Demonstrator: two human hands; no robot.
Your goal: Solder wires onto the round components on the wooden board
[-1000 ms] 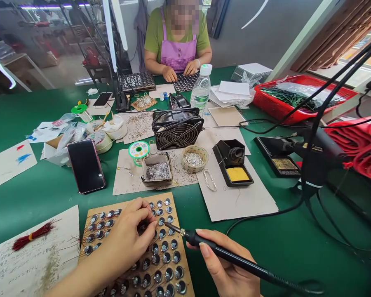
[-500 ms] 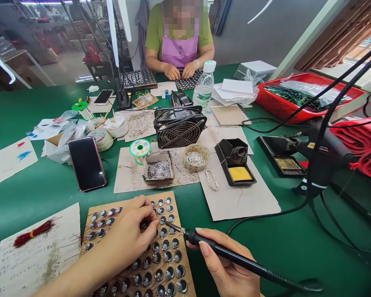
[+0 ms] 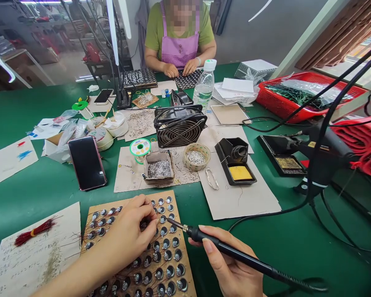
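Note:
My left hand (image 3: 126, 235) rests on a wooden board (image 3: 187, 258) studded with rows of round metal components, many with thin red wires. Its fingertips pinch together over one component, and whatever they hold is hidden. My right hand (image 3: 225, 260) grips a black soldering iron (image 3: 244, 260) like a pen. The iron's bare metal tip (image 3: 176, 222) points left, close to my left fingertips and just above the board. A bundle of red wires (image 3: 35, 232) tied with a yellow band lies on a handwritten paper sheet (image 3: 18, 255) left of the board.
Beyond the board stand a black fan (image 3: 179, 132), a tray of silver scraps (image 3: 158, 167), a solder spool (image 3: 140, 147) and an iron stand with yellow sponge (image 3: 235, 163). A phone (image 3: 86, 163) leans at left. A co-worker (image 3: 179, 41) works across the table.
The soldering iron's tip has risen slightly and shifted a little right, nearer my left fingertips. The whole view has tilted slightly. My left hand stays in nearly the same place.

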